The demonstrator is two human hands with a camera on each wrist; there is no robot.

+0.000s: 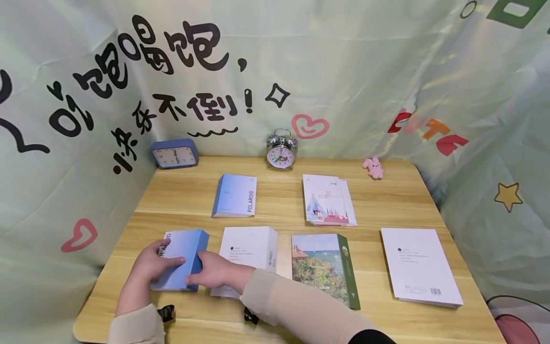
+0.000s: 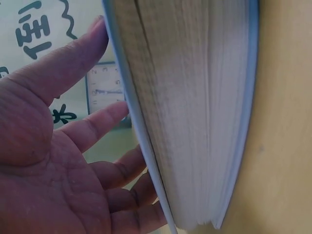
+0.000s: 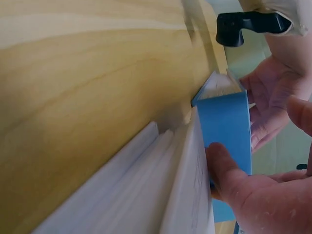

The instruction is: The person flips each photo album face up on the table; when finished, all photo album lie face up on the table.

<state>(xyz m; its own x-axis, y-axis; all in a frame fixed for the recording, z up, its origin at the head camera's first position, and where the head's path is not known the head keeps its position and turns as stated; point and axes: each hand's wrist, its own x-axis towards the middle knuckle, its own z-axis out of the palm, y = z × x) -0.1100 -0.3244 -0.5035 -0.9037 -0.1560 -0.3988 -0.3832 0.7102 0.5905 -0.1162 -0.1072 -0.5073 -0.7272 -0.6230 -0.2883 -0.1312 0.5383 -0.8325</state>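
2 hands (image 1: 151, 260) (image 1: 215, 272) on blue bk (image 1: 184, 282), lettered "…ID"; POLAROID bk (image 1: 234, 196) nr.

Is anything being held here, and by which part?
The near blue album: the left hand rests on its cover, the right hand touches its spine. Whether the right one truly grips it cannot be told.

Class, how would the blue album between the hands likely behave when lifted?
The blue album is probably fairly heavy, its page block being thick. The exposed page edge might splay; the broad flat spine suggests little rolling.
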